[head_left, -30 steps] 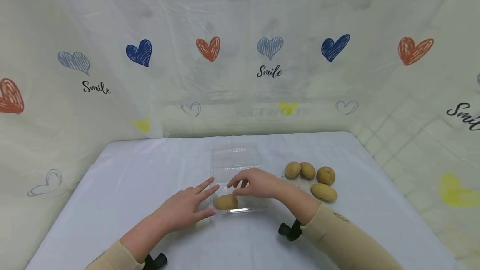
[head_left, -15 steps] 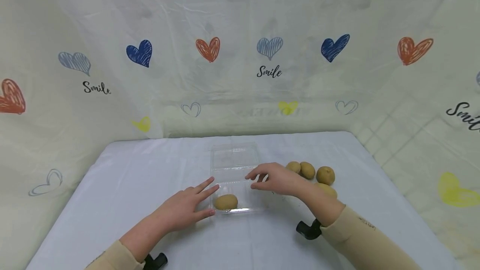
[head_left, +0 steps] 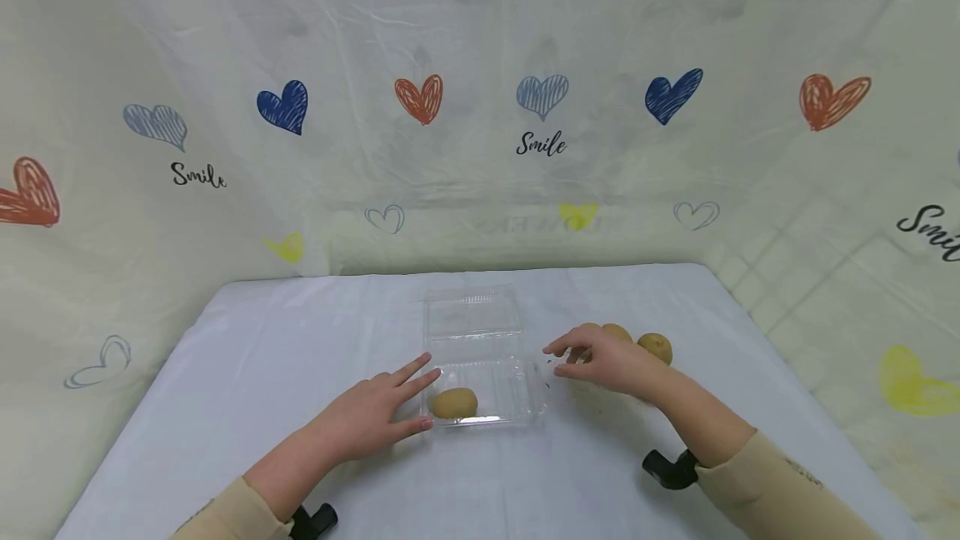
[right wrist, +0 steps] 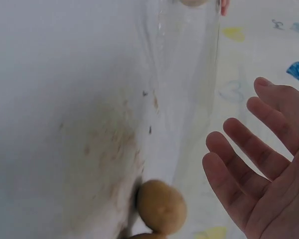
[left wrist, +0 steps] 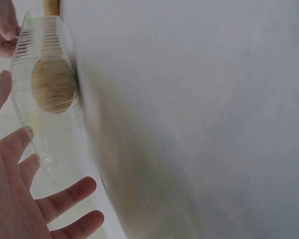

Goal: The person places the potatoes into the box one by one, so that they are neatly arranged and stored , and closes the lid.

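One potato [head_left: 455,403] lies in the near left corner of a clear plastic clamshell box [head_left: 498,394], whose lid [head_left: 472,312] is folded back away from me. My left hand [head_left: 367,415] is spread at the box's left side, fingertips at its rim; the left wrist view shows the fingers straight and apart. Over to the right, my right hand [head_left: 607,358] hovers beside the other potatoes [head_left: 656,347] with nothing in it. In the right wrist view its fingers are loosely bent, apart from the nearest potato [right wrist: 162,206]. Hand and forearm partly cover that group.
A white cloth covers the table [head_left: 300,332]. Brown crumbs of dirt [right wrist: 114,144] lie on it between the box and the potatoes. Behind the table hangs a pale backdrop [head_left: 480,232] printed with hearts.
My right hand has moved right, from above the potato in the box to the potato group, holding nothing. The left hand and the box have stayed put.
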A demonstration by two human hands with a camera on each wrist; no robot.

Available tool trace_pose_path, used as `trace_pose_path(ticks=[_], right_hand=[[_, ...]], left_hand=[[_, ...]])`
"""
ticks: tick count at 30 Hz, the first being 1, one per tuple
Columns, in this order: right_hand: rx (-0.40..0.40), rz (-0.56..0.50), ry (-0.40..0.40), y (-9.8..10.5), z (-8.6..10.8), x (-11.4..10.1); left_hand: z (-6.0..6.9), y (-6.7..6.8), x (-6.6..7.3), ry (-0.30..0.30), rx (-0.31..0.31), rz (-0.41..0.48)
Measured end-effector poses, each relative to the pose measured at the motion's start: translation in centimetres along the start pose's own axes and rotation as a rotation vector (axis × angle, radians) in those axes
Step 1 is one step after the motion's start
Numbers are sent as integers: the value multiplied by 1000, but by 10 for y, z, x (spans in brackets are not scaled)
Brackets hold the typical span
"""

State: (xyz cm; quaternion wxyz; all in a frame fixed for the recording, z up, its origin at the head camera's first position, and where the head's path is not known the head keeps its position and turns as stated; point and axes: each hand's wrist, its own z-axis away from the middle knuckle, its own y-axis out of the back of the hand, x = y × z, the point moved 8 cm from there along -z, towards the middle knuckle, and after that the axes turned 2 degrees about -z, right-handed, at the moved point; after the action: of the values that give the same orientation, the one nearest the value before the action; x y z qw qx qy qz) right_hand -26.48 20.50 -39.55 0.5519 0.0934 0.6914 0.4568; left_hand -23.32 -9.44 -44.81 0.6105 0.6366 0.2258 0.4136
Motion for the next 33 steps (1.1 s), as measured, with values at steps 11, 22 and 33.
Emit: trace_pose_path(ticks=[11, 22, 33], right_hand=[[95, 93, -91, 21, 30, 33], [112, 155, -168, 38, 62, 50], [88, 278, -197, 49, 82, 70]], left_hand=[[1, 0, 0, -9, 10, -5], [1, 0, 1, -25, 24, -19], [1, -1, 0, -15, 13, -24]])
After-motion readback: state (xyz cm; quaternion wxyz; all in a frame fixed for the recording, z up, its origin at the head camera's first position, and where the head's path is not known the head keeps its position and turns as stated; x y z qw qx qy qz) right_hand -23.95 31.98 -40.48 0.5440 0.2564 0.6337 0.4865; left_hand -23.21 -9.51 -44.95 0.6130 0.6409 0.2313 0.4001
